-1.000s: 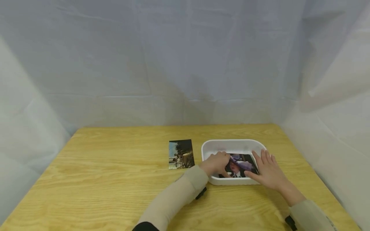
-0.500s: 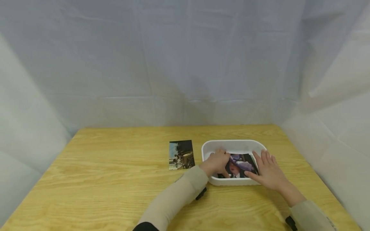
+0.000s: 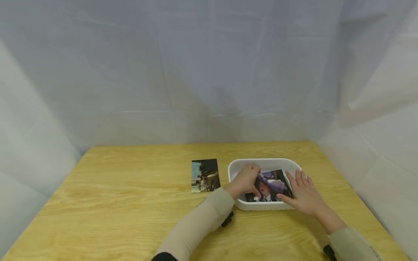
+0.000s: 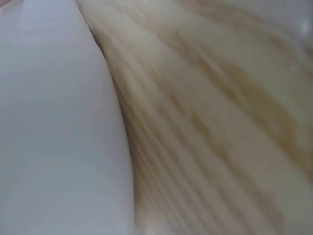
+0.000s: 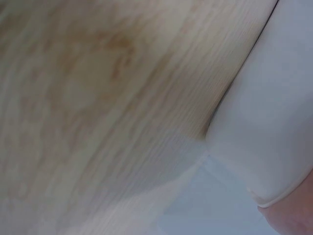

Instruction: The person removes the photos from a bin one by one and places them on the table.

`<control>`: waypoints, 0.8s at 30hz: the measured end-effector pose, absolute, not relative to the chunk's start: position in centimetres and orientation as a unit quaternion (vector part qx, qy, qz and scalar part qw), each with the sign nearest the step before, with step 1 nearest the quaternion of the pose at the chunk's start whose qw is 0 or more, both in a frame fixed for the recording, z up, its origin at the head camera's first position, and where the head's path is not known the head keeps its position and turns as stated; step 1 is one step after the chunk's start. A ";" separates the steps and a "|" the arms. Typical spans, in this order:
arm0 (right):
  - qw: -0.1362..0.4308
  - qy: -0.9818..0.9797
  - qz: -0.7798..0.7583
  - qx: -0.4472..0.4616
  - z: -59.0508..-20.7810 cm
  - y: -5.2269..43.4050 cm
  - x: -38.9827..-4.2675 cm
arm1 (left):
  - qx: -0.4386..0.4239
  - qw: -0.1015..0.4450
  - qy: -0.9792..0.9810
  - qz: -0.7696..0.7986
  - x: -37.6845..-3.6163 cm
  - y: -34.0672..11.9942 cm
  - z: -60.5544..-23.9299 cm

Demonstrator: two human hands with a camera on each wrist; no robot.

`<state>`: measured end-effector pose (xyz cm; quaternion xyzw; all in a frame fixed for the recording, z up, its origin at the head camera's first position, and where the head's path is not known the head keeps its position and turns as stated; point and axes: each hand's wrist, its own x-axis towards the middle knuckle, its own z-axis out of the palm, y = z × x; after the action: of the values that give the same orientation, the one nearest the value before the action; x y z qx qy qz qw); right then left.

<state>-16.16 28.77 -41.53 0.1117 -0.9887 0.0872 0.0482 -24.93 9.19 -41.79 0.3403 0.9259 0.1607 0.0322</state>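
A white plastic tray (image 3: 264,160) stands on the wooden table (image 3: 130,203) right of centre. Inside it lies a photo (image 3: 272,186) of a person in a purple hat, tilted. My left hand (image 3: 246,179) reaches into the tray, its curled fingers pinching the photo's left edge. With straight fingers, my right hand (image 3: 303,192) rests flat along the tray's right rim and the photo's right edge. The left wrist view is blurred and shows only the tray wall (image 4: 58,137) and the wood. In the right wrist view, the tray wall (image 5: 274,107) stands beside the table.
A second photo (image 3: 205,175), dark with an outdoor scene, lies flat on the table just left of the tray. White sheeting hangs behind and on both sides of the table. Bare wood stretches left and toward me.
My left hand has shifted a little farther into the tray and the photo has turned and tilted under it. The right hand has hardly moved.
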 end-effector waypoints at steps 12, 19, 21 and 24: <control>0.054 -0.988 0.086 0.113 -41.6 28.7 -16.1 | 0.335 0.029 0.926 0.171 -25.0 9.2 -41.6; 0.058 -0.987 0.094 0.112 -41.4 28.8 -16.3 | 0.318 0.019 0.927 0.199 -25.3 9.4 -41.2; 0.058 -0.988 0.092 0.114 -41.4 28.8 -16.2 | 0.309 0.021 0.924 0.223 -25.3 9.4 -41.2; 0.062 -0.987 0.086 0.117 -41.4 28.8 -16.3 | 0.286 0.021 0.919 0.272 -25.4 9.2 -41.2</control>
<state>-16.35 28.83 -41.42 0.1174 -0.9874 0.0860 0.0616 -25.43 9.23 -41.17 0.2863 0.9185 0.2719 0.0207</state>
